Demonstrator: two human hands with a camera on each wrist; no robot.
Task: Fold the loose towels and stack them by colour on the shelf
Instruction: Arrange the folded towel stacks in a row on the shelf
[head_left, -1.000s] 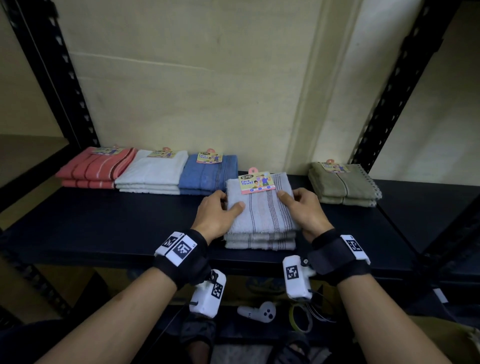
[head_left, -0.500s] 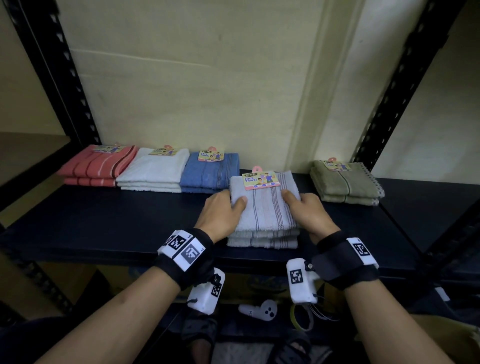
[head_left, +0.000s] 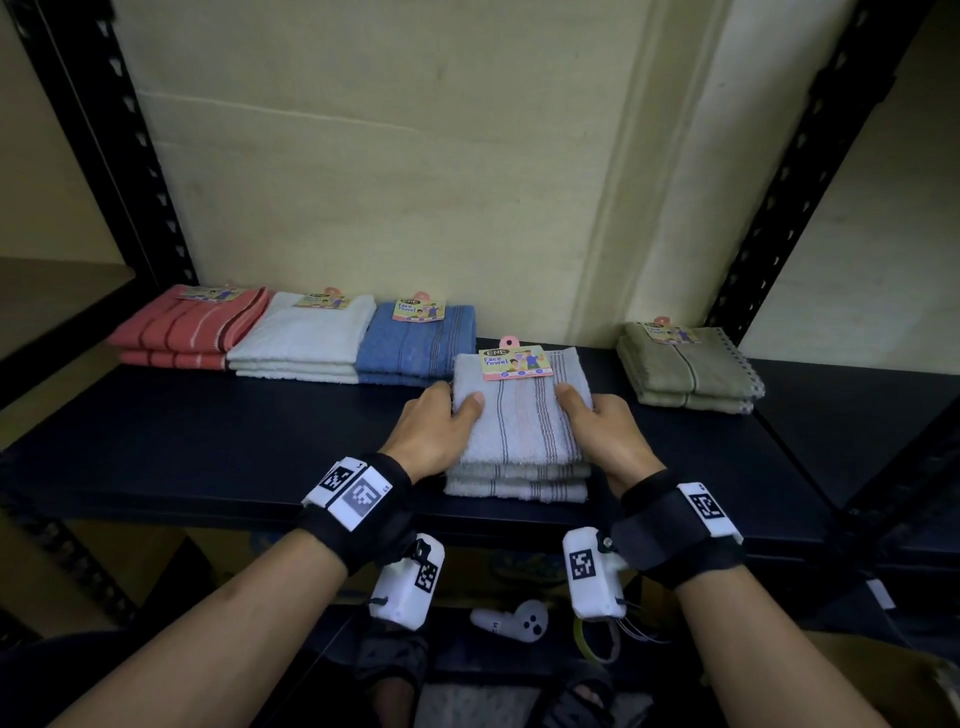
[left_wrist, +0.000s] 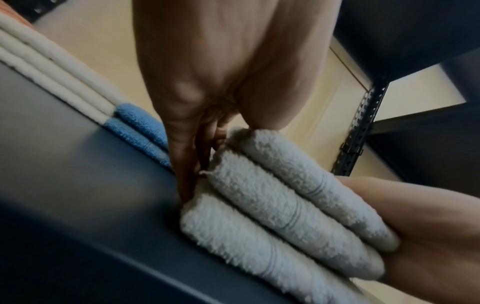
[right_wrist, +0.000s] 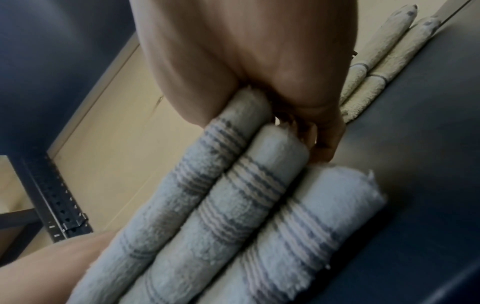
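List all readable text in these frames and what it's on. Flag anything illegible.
"ENE" and "Face Towel": card tag on the grey striped towel stack.
"ENE" and "Face Towel": card tag on the blue towel stack.
Tags on the red, white and olive stacks: print too small to read.
Wrist bands: square coded markers only; small letters beside them illegible.
Wrist views: no text.

Gripped at its sides by the left hand (head_left: 434, 428) and right hand (head_left: 605, 434), the grey striped towel stack (head_left: 522, 426) has slid back along the shelf (head_left: 208, 441), nearer the blue towel stack (head_left: 418, 340).
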